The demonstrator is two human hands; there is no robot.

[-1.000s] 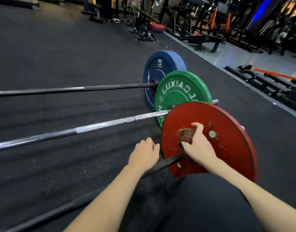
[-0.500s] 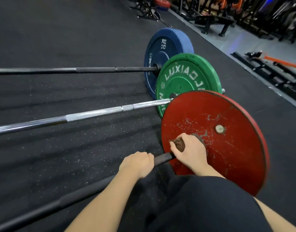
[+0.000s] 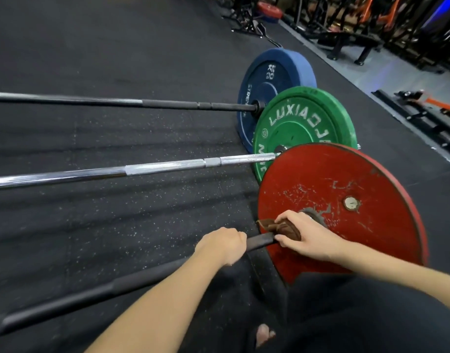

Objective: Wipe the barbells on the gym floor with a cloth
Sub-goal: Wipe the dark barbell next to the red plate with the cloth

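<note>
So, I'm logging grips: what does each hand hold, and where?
Left hand grips the black bar near the red plate; right hand clasps the brown cloth around the bar's end.

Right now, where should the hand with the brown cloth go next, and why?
Probably slide the brown cloth left along the black bar, away from the red plate. The right hand grips the cloth wrapped on the bar right beside the plate, the left hand grips the bar close by, and a long stretch of bar runs leftward.
</note>
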